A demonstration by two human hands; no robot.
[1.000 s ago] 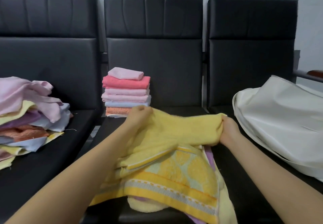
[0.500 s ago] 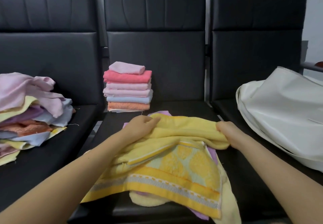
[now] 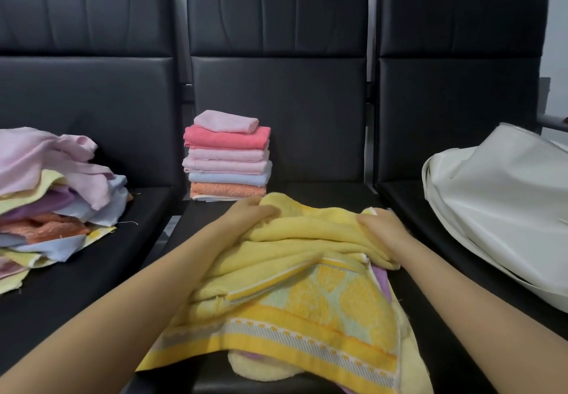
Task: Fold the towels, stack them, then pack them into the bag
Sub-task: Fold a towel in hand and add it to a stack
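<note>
A plain yellow towel (image 3: 310, 230) lies bunched on the middle seat, on top of a patterned yellow towel (image 3: 310, 316) and a purple one. My left hand (image 3: 249, 213) grips its far left end. My right hand (image 3: 382, 229) grips its right end. Behind them, against the backrest, stands a neat stack of folded towels (image 3: 227, 156) in pink, coral, blue and orange. A white bag (image 3: 504, 196) lies on the right seat.
A loose heap of unfolded towels (image 3: 52, 196) in pink, purple, orange, blue and yellow covers the left seat. The three black padded seats (image 3: 310, 116) stand side by side against a grey wall. An armrest (image 3: 553, 123) shows at the far right.
Both hands have lowered the plain yellow towel from a stretched hold onto the pile and drawn it closer together. The view has shifted slightly.
</note>
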